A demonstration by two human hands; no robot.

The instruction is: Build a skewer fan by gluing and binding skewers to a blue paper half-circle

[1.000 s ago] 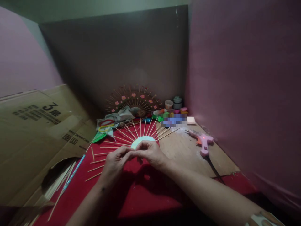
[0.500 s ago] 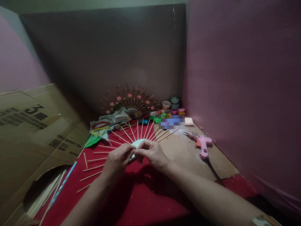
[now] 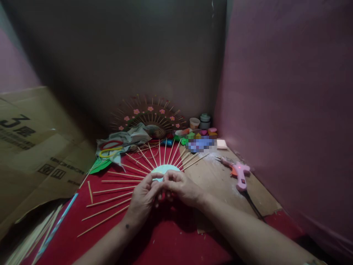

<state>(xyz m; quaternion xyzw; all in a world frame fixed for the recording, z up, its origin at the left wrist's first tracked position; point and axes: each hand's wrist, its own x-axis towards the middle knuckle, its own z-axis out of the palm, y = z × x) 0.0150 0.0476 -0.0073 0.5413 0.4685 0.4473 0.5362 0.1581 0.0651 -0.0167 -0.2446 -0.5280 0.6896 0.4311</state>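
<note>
Thin wooden sticks (image 3: 118, 181) fan out from a pale mint-green disc (image 3: 166, 169) on the red cloth. Over the disc's near edge, my left hand (image 3: 145, 195) and my right hand (image 3: 180, 186) meet with their fingertips pinched close together. Whatever sits between the fingers is too small or hidden to make out. Part of the disc shows just beyond the fingers.
A pink glue gun (image 3: 240, 173) with a lit red light lies on the brown board (image 3: 220, 195) at right. Behind are scissors (image 3: 110, 149), a finished flowered fan (image 3: 150, 114) and small tubs (image 3: 204, 120). A cardboard box (image 3: 35, 147) stands at left.
The view has shifted slightly. Both hands have come nearer to me, uncovering more of the disc, and my left hand has turned with its fingers under the right ones.
</note>
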